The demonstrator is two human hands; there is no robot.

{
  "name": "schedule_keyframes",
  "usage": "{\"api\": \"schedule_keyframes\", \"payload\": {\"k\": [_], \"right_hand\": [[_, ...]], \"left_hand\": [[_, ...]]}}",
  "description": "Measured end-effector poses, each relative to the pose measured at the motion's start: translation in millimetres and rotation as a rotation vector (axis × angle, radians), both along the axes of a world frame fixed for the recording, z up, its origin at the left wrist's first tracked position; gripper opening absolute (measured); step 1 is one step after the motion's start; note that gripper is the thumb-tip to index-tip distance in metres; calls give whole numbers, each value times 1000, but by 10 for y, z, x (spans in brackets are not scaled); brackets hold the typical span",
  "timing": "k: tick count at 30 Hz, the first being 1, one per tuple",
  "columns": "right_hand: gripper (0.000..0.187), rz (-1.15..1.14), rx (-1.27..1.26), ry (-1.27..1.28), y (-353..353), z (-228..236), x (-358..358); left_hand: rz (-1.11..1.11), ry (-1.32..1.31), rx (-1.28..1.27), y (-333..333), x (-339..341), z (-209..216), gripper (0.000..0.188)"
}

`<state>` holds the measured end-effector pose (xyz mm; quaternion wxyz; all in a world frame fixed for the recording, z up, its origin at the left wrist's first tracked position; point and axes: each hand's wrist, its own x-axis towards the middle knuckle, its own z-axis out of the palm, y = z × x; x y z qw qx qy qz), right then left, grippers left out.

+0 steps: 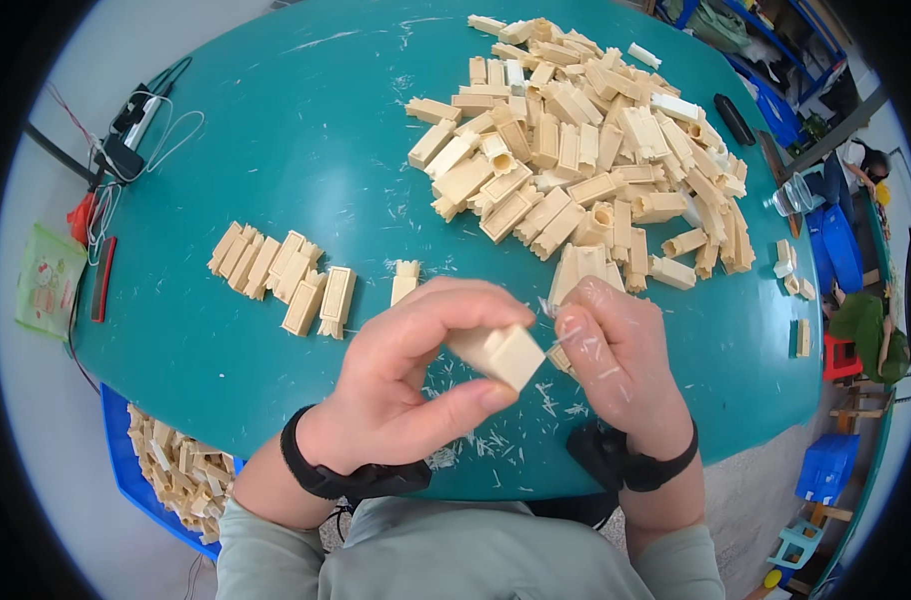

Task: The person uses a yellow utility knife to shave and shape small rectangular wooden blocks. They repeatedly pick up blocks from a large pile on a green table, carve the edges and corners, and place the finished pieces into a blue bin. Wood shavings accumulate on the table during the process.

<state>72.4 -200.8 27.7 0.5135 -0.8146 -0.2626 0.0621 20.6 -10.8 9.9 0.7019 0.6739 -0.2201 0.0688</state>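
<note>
Over the near edge of the table, my left hand (401, 365) grips a cream, box-shaped plastic piece (514, 357) between thumb and fingers, its square end turned to the right. My right hand (621, 355) is closed in a fist around a thin blade-like tool (564, 341). Only a narrow tip of it shows, close to the piece's edge; its handle is hidden in the fist. Pale shavings cling to my right fingers, and more shavings (486, 440) lie on the table below.
A large heap of similar pieces (596, 130) covers the far right of the green table (306, 130). Several pieces (276, 265) lie in a row at left. A blue bin (126, 480) holds more pieces. A power strip (131, 130) sits at the left edge. Other people work at right.
</note>
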Motion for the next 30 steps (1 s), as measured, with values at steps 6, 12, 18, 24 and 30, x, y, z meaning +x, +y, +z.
{"api": "schedule_keyframes", "payload": {"k": [6, 12, 18, 24, 30], "right_hand": [[29, 60, 31, -21, -5, -17, -23], [29, 134, 59, -73, -12, -32, -33], [30, 169, 32, -150, -43, -11, -23], [32, 187, 2, -204, -26, -23, -28], [32, 164, -46, -308, -44, -38, 16]], "left_hand": [[77, 103, -201, -106, -20, 55, 42], [128, -81, 83, 22, 14, -88, 45], [107, -214, 443, 94, 64, 73, 39], [74, 16, -4, -13, -20, -37, 35], [-3, 18, 11, 22, -11, -50, 30]]}}
